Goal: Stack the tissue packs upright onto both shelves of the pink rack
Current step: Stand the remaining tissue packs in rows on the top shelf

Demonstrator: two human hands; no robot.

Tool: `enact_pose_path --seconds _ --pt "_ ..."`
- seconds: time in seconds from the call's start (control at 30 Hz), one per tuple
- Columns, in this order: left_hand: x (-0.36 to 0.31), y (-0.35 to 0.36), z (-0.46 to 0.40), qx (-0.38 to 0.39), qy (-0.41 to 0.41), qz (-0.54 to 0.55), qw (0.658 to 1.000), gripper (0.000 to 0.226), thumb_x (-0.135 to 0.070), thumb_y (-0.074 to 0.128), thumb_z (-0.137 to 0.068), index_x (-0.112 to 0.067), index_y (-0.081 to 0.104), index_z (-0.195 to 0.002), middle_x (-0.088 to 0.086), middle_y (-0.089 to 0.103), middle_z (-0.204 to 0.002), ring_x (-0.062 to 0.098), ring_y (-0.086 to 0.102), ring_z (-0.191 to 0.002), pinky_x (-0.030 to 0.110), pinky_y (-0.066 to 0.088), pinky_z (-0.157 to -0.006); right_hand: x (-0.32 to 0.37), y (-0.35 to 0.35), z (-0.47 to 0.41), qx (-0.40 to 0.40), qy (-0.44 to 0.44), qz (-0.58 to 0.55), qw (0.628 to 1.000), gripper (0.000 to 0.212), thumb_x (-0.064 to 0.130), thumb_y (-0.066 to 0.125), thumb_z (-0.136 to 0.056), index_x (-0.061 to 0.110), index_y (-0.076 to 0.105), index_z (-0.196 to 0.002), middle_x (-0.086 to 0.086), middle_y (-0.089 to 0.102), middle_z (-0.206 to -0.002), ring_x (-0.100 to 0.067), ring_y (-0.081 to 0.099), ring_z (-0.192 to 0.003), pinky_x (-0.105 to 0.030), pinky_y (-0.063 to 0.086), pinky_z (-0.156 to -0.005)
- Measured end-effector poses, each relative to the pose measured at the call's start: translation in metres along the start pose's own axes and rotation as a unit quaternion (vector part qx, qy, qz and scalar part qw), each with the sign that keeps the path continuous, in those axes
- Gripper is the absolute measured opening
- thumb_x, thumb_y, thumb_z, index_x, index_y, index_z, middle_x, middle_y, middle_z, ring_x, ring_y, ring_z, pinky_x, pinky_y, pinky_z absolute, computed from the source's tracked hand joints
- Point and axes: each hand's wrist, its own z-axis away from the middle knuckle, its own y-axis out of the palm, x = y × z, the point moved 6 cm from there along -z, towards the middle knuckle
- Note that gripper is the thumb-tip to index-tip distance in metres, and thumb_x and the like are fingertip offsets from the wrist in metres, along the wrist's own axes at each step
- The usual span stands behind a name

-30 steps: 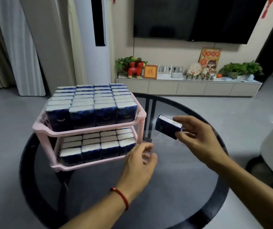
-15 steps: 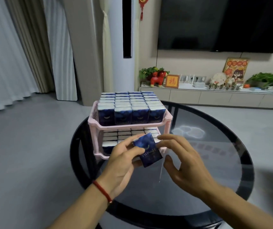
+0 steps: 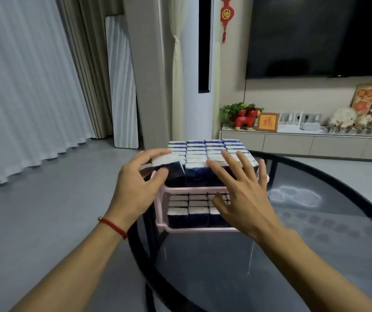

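The pack (image 3: 168, 163) has been carried from the lower shelf up to the rack's (image 3: 194, 189) top front-left corner, where it is pinched by the left hand (image 3: 135, 188). The right hand (image 3: 241, 190) is spread flat beside it, holding nothing.

The single head-worn view looks forward and down, close over the pink rack (image 3: 194, 190) on the glass table (image 3: 293, 255).

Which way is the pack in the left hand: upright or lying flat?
Upright: the pack stands white end up, pinched by the left hand.
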Motion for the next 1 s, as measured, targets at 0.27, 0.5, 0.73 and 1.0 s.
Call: enact_pose_path --seconds 0.27,0.5,0.73,1.0 --pt "0.017 0.017 -0.007 0.003 0.052 -0.116 0.992 0.042 -0.002 0.069 -0.093 -0.032 0.072 -0.122 -0.011 0.062 -0.128 0.002 0.057 -0.121 0.015 0.048 -0.102 -0.004 0.002 -0.002 -0.014 -0.012 0.059 0.998 0.078 0.036 0.065 -0.083 0.034 0.033 -0.155 -0.001 0.041 -0.155 -0.031 0.032 -0.146 -0.060 0.007 -0.123" --pt "0.038 0.027 -0.006 0.027 0.039 -0.147 0.988 0.047 -0.002 0.068 -0.094 -0.022 0.065 -0.136 -0.006 0.053 -0.150 0.009 0.047 -0.141 0.012 0.036 -0.112 -0.003 0.003 -0.005 -0.011 -0.023 0.047 0.999 0.076 0.032 0.059 -0.086 0.031 0.031 -0.156 -0.004 0.037 -0.159 -0.033 0.024 -0.153 -0.061 0.009 -0.124" --pt "0.037 0.023 -0.017 0.112 0.069 -0.246 0.960 0.046 -0.020 0.065 -0.099 -0.024 0.057 -0.144 -0.005 0.051 -0.151 0.014 0.045 -0.142 0.035 0.042 -0.116 -0.006 -0.002 -0.010 0.020 -0.068 0.038 0.997 0.073 0.044 0.048 -0.086 0.030 0.033 -0.156 -0.004 0.043 -0.155 -0.031 0.037 -0.143 -0.049 0.025 -0.122" --pt "0.023 0.057 -0.061 0.189 0.003 -0.322 0.928 0.055 -0.044 0.024 -0.110 -0.024 0.022 -0.162 -0.006 0.017 -0.170 0.012 0.010 -0.157 0.033 0.011 -0.126 -0.052 -0.009 -0.079 0.113 0.004 -0.059 0.992 0.061 0.056 0.032 -0.103 0.030 0.031 -0.158 -0.004 0.017 -0.169 -0.021 0.008 -0.157 -0.050 0.007 -0.125"
